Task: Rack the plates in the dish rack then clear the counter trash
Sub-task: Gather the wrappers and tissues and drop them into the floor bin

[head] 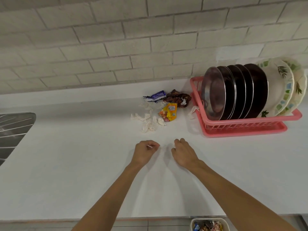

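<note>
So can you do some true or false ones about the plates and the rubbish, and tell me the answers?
1. The steel plates stand on edge in the pink dish rack. True.
2. The yellow wrapper is inside the bin. False: it lies on the counter beside the crumpled tissues.
3. Both hands are holding plates. False: the left hand pinches a white scrap, and the right hand is over the counter, away from the rack.
4. The brown wrapper lies close to the rack's left end. True.
</note>
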A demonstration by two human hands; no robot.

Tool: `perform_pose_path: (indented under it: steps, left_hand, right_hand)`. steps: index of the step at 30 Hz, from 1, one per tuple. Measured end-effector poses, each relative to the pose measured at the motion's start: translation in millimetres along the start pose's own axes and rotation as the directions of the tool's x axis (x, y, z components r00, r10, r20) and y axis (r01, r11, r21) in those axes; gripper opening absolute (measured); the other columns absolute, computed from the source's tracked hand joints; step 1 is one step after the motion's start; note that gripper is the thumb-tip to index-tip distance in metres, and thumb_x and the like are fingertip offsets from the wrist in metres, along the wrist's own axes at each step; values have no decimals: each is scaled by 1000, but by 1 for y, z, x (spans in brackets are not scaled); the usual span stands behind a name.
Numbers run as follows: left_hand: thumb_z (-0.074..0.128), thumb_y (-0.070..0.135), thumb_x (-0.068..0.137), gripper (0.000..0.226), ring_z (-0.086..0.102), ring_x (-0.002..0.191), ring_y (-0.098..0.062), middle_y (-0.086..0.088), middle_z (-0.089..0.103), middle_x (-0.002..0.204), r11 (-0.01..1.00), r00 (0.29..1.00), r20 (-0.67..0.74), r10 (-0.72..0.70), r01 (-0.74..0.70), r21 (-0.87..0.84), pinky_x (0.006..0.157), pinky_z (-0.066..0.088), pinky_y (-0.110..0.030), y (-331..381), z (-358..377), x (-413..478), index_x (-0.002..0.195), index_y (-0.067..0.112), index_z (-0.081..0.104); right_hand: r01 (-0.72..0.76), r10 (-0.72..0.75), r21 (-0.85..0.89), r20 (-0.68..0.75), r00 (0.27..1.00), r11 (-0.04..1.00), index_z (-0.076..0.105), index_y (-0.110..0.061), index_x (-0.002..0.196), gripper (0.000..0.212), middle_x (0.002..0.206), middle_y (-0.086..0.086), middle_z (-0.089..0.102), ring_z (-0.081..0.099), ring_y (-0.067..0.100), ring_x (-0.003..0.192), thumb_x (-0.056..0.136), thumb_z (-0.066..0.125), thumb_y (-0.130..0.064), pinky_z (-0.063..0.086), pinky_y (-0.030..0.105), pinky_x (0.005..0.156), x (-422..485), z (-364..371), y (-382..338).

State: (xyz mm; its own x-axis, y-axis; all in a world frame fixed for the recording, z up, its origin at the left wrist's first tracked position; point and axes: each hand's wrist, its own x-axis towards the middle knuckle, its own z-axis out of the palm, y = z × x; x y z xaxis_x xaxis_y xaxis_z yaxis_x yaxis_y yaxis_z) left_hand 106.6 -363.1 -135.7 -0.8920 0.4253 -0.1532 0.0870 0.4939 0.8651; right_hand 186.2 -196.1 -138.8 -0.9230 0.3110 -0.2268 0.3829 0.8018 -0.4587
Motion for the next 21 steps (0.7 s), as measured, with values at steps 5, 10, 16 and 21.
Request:
perform_pose_path:
  steps: [5,10,16,21]
  left_hand:
    - [67,9,84,27,65,87,-17,1,64,116,967,987,-112,113,-83,240,81,50,-26,4,-27,50,110,16,68]
    - [64,13,87,53,56,117,-20,4,42,144,816,990,44,130,-133,562,93,50,-36,-7,-37,88,138,21,51]
    - [68,12,83,25,58,98,-20,3,59,108,823,983,3,185,-156,547,76,50,-33,-22,-26,89,105,22,65]
    - [66,3,80,23,59,74,-17,2,62,88,935,978,-109,176,-131,328,68,51,-31,-27,-15,73,92,22,61]
  right_hand:
    - [5,-24,-168,-111,993,986,55,-9,112,40,112,9,48,51,27,101,102,33,-41,45,37,84,7,18,9]
    - [102,-108,-37,-384,917,994,62,-7,91,15,89,6,55,56,26,76,96,49,-12,49,36,69,3,34,27]
    - [126,-141,-63,-385,912,990,55,-12,87,17,84,2,51,49,21,70,80,54,3,42,31,60,12,36,28]
    - [135,-140,-41,-394,908,990,59,-13,87,20,85,1,52,52,21,70,78,57,5,42,29,60,8,39,35]
